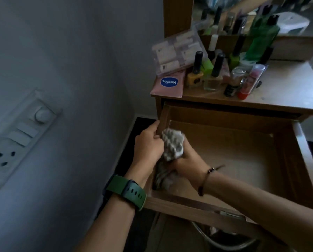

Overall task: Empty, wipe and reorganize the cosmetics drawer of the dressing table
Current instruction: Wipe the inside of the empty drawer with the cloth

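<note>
- Wooden brown pulled-out drawer (243,209) holds only a crumpled grey-white cloth (172,145) at its left wall.
- Right hand (185,163) grips the cloth against that wall.
- Left hand (149,142) curls round the wall's top edge.
- Farther off, nail-polish bottles (195,70) and a pink Vaseline tube (168,83) crowd the table (288,84).

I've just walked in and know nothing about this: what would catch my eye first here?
Two hands meet at the left wall of an open, emptied wooden drawer: the left hand holds the wall's edge while the right hand has its grip on a grey cloth. Above, bottles and a pink Vaseline tube crowd the tabletop.
</note>
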